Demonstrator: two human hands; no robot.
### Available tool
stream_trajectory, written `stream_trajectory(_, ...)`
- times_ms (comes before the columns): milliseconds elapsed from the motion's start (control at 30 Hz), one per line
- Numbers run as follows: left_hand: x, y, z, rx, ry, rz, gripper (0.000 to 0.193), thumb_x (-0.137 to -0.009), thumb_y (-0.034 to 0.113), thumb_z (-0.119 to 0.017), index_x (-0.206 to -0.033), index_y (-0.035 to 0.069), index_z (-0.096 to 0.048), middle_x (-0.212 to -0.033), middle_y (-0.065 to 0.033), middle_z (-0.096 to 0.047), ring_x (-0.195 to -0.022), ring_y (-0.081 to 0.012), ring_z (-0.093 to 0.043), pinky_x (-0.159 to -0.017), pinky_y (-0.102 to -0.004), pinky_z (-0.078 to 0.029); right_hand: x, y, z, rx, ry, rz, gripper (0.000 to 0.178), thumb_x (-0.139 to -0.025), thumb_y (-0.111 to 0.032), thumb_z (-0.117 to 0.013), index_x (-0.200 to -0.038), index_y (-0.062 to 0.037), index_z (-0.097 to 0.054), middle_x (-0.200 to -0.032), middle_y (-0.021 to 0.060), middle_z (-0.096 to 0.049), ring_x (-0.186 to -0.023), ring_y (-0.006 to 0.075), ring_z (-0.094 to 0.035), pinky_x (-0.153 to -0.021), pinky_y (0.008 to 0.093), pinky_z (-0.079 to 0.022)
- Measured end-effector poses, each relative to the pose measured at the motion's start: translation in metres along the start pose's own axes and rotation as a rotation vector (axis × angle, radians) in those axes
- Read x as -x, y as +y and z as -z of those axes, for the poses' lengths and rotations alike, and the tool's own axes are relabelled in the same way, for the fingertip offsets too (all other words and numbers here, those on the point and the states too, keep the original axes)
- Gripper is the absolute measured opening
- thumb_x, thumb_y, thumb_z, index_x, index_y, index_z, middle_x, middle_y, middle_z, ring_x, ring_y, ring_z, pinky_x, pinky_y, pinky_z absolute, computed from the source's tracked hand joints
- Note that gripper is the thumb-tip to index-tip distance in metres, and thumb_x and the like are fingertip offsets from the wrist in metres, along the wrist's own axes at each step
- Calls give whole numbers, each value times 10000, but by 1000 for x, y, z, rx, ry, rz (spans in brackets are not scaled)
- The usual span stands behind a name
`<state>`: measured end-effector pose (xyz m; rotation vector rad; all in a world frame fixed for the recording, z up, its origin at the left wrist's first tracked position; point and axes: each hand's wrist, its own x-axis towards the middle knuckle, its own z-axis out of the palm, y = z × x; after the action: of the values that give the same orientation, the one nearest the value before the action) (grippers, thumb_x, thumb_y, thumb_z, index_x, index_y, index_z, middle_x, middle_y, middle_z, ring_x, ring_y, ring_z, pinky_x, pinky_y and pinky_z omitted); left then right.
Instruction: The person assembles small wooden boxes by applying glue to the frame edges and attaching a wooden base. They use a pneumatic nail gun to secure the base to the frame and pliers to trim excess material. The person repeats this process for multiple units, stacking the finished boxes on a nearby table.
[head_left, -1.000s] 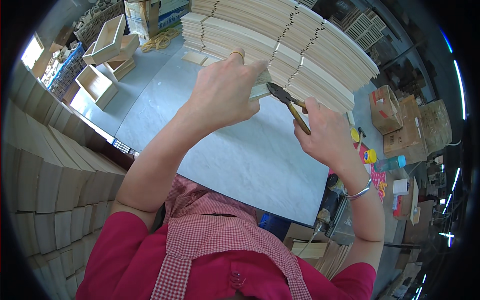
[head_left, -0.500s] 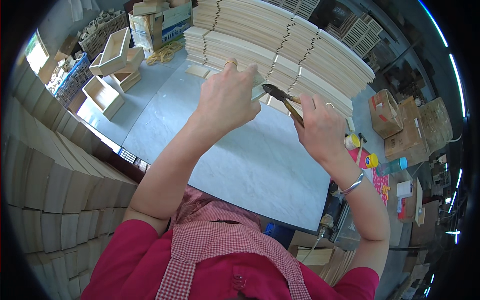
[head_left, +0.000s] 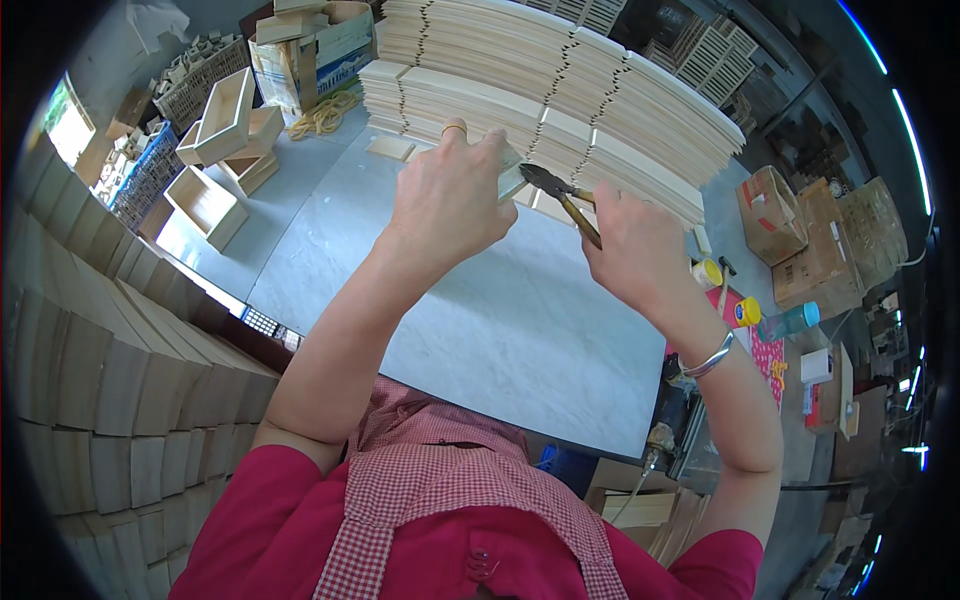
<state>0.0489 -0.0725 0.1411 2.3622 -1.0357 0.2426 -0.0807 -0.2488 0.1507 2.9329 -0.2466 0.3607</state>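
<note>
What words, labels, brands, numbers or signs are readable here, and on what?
Wording not copied out; by thing:
Box with blue print, back left: large lettering, partly blurred.
Yellow tub, right: blue mark, too small to read.
Brown carton, right: red mark, too small to read.
Pliers and pale piece: no text visible.

Coiled rope (head_left: 322,115), blue bottle (head_left: 789,321), cardboard boxes (head_left: 774,222)
</note>
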Motion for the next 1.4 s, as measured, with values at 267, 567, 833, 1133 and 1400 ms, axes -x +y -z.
stream_trajectory(267, -12, -29, 3, 29, 97, 28, 562, -724, 211, -775, -1260, 89, -657, -1138, -281, -641, -929, -452, -714, -788, -490, -599, 31, -11, -19, -53, 317, 157, 254, -779, -103, -731, -961, -47, -564, -851, 102, -573, -781, 307, -649, -662, 417, -536)
stream_trajectory(567, 1, -157, 25, 645, -31, 137, 676, -936, 167, -729, -1532, 16, -450, -1420, -141, -581, -1239, -258, -610, -1048, -381, -496, 210, 41, -111, -380, -386, -186, 438, -782, -143, -717, -1209, -111, -624, -1031, 156, -635, -997, 361, -648, -828, 472, -540)
stream_trajectory(833, 64, -196, 11, 876, 162, 384, 677, -977, 213, -688, -1553, -8, -409, -1458, -156, -553, -1302, -231, -552, -1121, -360, -414, 351, 207, -159, -113, 361, -1355, 320, -959, -306, -567, -1079, -19, -639, -998, 289, -704, -960, 486, -674, -810, 579, -513)
stream_trajectory(1133, 112, -116, -63, -52, 376, -254, 797, -718, 124, -904, -1414, -25, -546, -1355, -206, -607, -1243, -385, -581, -1097, -496, -418, 386, 284, -206, 104, -322, -1393, 762, -896, -614, -665, -1426, -71, -589, -1342, 291, -627, -1268, 419, -606, -1066, 499, -473)
stream_trajectory(1400, 199, -106, -121, -29, -176, -496, 614, -842, 283, -798, -1407, 160, -592, -1182, -108, -590, -1139, -295, -601, -1070, -528, -450, 286, 240, -210, -626, 348, -894, 395, -999, -271, -679, -1244, 39, -664, -1120, 187, -720, -1036, 273, -681, -894, 376, -532)
